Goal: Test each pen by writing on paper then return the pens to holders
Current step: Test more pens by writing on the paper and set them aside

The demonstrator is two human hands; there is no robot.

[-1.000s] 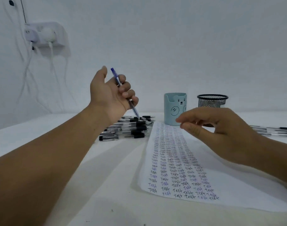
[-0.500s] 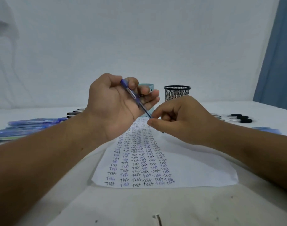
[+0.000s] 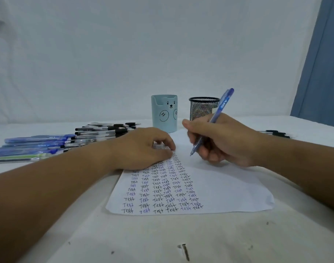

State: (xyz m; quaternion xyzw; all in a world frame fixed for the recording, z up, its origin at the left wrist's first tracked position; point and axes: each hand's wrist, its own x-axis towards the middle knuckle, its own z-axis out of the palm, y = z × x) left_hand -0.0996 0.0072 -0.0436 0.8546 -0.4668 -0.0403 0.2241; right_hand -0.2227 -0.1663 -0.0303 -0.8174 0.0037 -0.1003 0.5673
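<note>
A: Blue, the pen (image 3: 213,120) being tested. Where is it?

B: In the right hand (image 3: 225,139), fingers curled round the barrel in a writing grip, tip pointing down just above the paper (image 3: 219,186), cap end tilted up and away.

A: And the left hand (image 3: 143,149)?

B: Resting on the paper's far left part, fingers bent with the tips down on the written columns. Whether it pinches anything, I cannot tell.

A: Count the holders.

B: Two, on the counter (image 3: 162,240) beyond the paper: a pale blue bear holder (image 3: 164,113) and a black mesh holder (image 3: 203,108), side by side.

A: Paper?

B: One sheet. Loose pens lie in a pile (image 3: 98,131) on the left, too many to count, and a few more at the far right (image 3: 276,133).
</note>
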